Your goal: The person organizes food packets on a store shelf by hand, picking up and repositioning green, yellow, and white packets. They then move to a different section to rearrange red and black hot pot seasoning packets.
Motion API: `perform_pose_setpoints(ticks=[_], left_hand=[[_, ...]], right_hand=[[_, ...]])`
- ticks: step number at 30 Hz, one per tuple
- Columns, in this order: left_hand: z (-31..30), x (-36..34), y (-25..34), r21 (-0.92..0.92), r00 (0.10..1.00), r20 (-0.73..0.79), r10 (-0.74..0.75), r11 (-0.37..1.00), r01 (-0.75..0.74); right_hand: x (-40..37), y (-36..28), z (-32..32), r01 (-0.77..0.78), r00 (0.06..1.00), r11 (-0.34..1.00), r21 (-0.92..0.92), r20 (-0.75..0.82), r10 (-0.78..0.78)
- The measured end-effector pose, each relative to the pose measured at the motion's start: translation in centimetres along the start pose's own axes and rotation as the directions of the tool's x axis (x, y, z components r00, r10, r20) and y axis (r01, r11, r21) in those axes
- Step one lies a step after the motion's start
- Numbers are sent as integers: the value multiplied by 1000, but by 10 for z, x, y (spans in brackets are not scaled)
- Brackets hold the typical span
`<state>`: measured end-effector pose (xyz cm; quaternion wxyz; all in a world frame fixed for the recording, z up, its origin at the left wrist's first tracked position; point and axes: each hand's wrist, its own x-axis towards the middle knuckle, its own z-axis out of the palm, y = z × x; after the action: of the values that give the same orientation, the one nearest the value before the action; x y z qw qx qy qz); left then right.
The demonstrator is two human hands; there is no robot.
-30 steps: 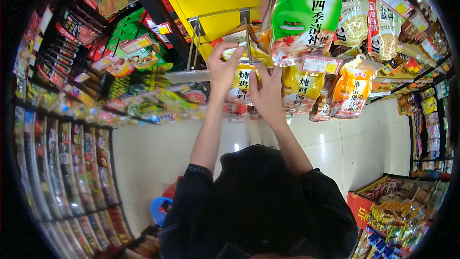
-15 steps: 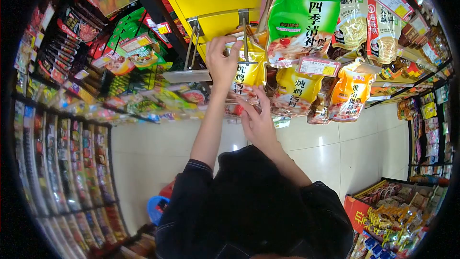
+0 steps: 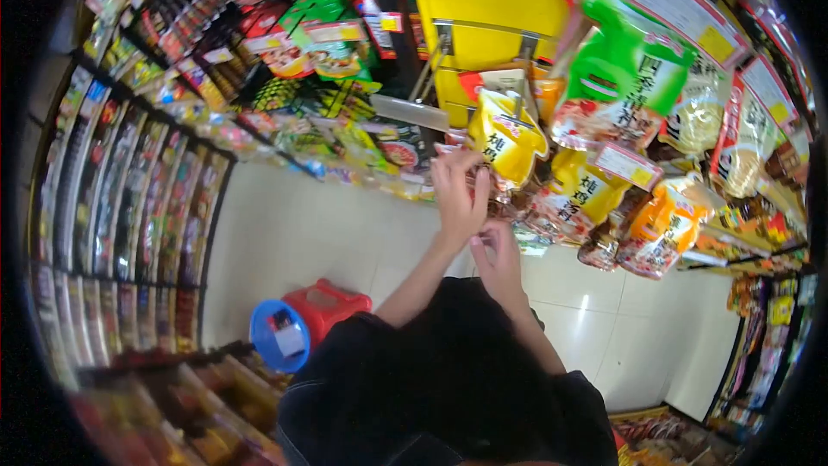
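Note:
A yellow soup-seasoning pouch [image 3: 507,142] hangs from a metal hook at the front of the rack. My left hand [image 3: 460,194] is at its lower left edge, fingers loosely bent and apart; no grip on the pouch shows. Just below, my right hand [image 3: 500,263] is close to the left wrist, with thumb and forefinger apart and nothing visible in it. Another yellow pouch [image 3: 580,194] hangs to the right, under a large green pouch [image 3: 625,78]. An orange pouch [image 3: 662,229] hangs farther right.
A yellow back panel [image 3: 474,0] carries the hooks. Price tags [image 3: 628,166] stick out in front of the pouches. On the floor at lower left are a blue bucket [image 3: 266,336] and a red plastic item [image 3: 332,306]. Packed shelves [image 3: 129,207] line the left side.
Both hands have come down off the front yellow pouch, toward my body. The left hand has left the hook area. The view has turned, shifting the rack to the right.

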<state>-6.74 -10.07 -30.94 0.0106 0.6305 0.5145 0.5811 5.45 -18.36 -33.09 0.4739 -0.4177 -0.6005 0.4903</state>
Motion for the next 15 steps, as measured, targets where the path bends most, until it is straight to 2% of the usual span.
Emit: perform_pose_setpoints(ticks=[1,4,5,7,8,9,12,13,15], left_hand=[[-3,-11,3,-32,1000,-19,-23,999,23],[-14,-33,14,-194,968,121,-218,951,239],[-16,-31,17,-208,979,91,-182,958,197],[-23,-36,29,-188,952,171,-255,940,285],[-26,-41,33,-175,935,206,-290,929,327],[-25,-46,31,-185,947,192,-258,938,293],[-40,-57,34,-174,952,221,-213,951,254],[-41,-66,27,-181,945,191,-264,937,298],[-54,-79,10,-135,899,126,-419,891,433]], right_hand=[[-2,13,-6,-189,965,979,72,197,172],[-14,7,4,-342,929,814,470,301,217],[-15,29,6,-306,929,830,467,335,154],[-23,39,7,-534,822,600,595,530,206],[-24,41,10,-640,752,459,617,626,207],[-22,31,17,-651,728,406,641,678,97],[-31,44,40,-700,678,260,665,734,-50],[-37,43,48,-741,657,210,638,753,31],[-44,55,66,-803,594,193,564,787,166]])
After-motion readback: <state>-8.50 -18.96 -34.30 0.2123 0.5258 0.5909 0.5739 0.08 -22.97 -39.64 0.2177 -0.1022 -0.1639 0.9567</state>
